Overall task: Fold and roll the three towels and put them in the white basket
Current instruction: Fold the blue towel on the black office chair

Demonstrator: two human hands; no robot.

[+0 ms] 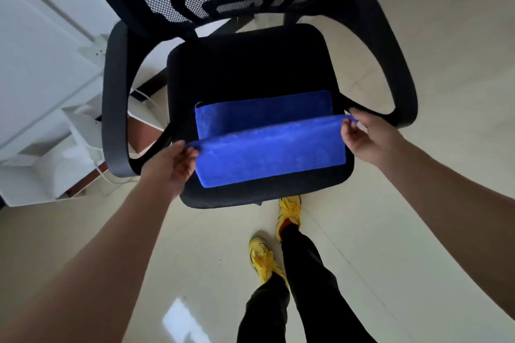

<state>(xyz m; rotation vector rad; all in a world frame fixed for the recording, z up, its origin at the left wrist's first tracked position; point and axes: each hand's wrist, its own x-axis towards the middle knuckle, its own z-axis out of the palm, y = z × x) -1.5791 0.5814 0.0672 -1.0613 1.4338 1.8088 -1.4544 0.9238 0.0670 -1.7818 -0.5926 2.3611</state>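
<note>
Over the chair seat (250,69), both the left hand (172,164) and right hand (362,136) pinch the blue towel (267,156) by its corners, lifting one edge to fold it.

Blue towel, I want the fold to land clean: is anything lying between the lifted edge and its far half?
Nothing visible. The left hand and right hand pinch the lifted corners of the blue towel; its far half lies bare on the chair seat.

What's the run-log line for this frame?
stage: folding | left hand: pinches blue towel left corner | right hand: pinches right corner | blue towel: on chair seat, one edge lifted | white basket: not in view
</note>
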